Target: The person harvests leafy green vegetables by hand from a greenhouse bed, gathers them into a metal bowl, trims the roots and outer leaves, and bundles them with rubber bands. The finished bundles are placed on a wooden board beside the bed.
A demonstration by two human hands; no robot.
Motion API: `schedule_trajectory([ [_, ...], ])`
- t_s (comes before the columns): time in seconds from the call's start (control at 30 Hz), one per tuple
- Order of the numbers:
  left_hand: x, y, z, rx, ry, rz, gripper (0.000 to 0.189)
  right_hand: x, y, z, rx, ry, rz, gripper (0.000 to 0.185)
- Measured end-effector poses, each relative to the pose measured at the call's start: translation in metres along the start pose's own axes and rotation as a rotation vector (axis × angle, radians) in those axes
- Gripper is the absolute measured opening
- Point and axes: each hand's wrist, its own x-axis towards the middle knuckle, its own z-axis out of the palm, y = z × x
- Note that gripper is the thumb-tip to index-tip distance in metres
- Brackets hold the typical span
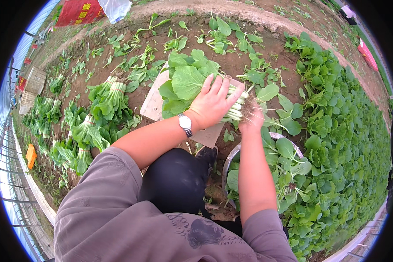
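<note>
A bunch of leafy greens point(190, 80) with pale stems and bare roots lies across a pale flat board point(154, 101) before me. My left hand point(216, 101), with a metal-banded watch on the wrist, rests over the stems and holds them, fingers spread. At the root end, my right hand point(250, 119) touches the roots from the right. Its fingers are mostly hidden behind roots and soil, so its grip is unclear. Under my right forearm stands a round metal basin point(227, 167) heaped with loose, uprooted greens point(286, 167).
Tied bundles of greens point(109, 98) lie on the soil to the left, with pale crates point(34, 82) beyond. An orange object point(31, 156) lies at far left. Dense growing greens point(340, 131) fill the right. Loose plants point(219, 36) are scattered ahead, near a red printed sack point(80, 13).
</note>
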Motion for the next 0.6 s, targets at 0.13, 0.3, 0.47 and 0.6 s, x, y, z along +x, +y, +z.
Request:
schedule_trajectory([
  [0.13,0.007,0.013,0.035,0.033,-0.363,-0.077,0.086,0.005,-0.017,-0.032,-0.015,0.350,-0.013,0.016],
  [0.3,0.013,-0.003,0.016,-0.204,-0.532,-0.068,0.121,-0.019,-0.080,-0.089,-0.960,0.574,-0.487,0.043],
  [0.47,0.044,-0.008,-0.004,0.026,-0.702,0.006,0.125,-0.047,-0.071,-0.097,-1.366,0.524,-0.718,0.033],
  [0.6,0.073,-0.012,-0.004,0.205,-0.769,0.115,0.125,-0.060,0.011,-0.065,-1.570,-0.163,0.234,0.039],
])
